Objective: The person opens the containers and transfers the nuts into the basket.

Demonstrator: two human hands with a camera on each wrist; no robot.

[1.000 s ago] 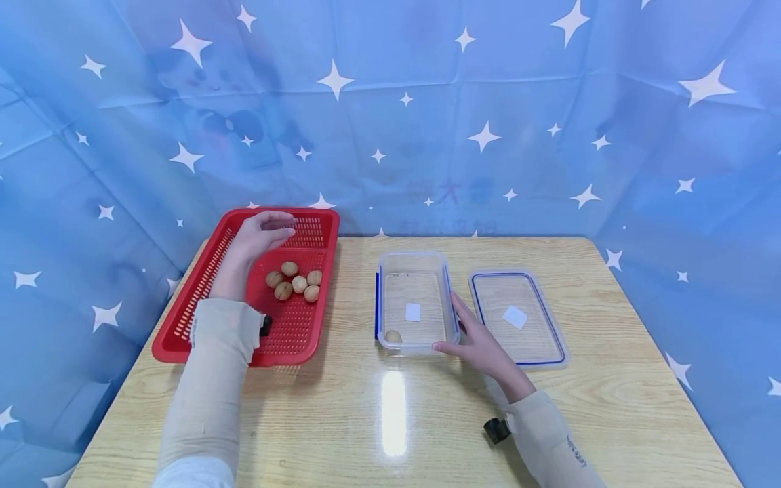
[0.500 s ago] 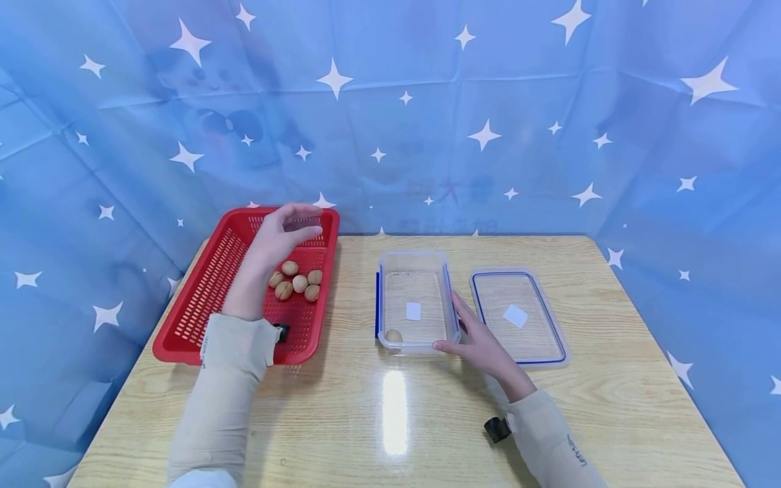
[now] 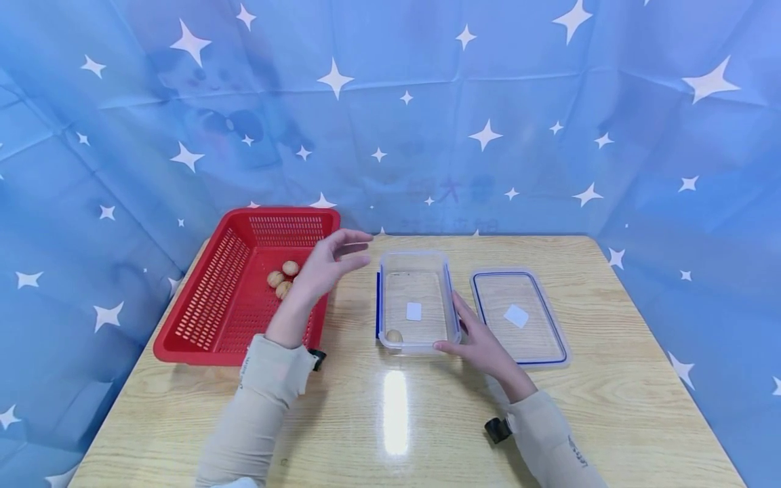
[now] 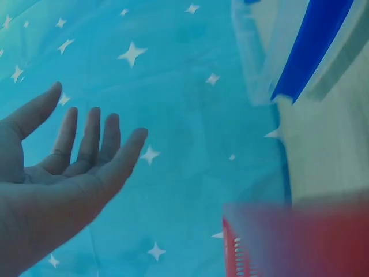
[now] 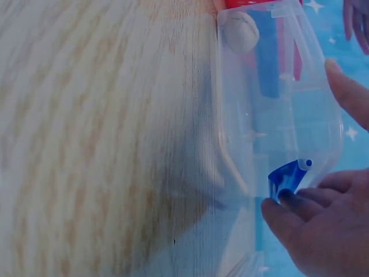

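Observation:
My left hand [image 3: 326, 266] hovers above the right rim of the red plastic basket [image 3: 228, 352], fingers spread toward the food container. In the left wrist view its palm is bare, with nothing between thumb and fingers. Several walnuts [image 3: 276, 278] lie in the basket, some hidden behind that hand. The clear food container [image 3: 427, 285] stands lidless at mid-table, one walnut [image 3: 394, 336] in its near left corner. My right hand [image 3: 478, 342] holds the container's near right corner, thumb at the front rim and fingers along the right side, by a blue clasp [image 5: 288, 176].
The clear lid [image 3: 518, 339] with a blue seal lies flat to the right of the container, a white label on it. A blue curtain [image 3: 390, 122] with white stars hangs behind the wooden table [image 3: 610, 407].
My left hand has moved right, from over the basket's middle to past its right rim, close to the container. The right hand and the container have stayed put.

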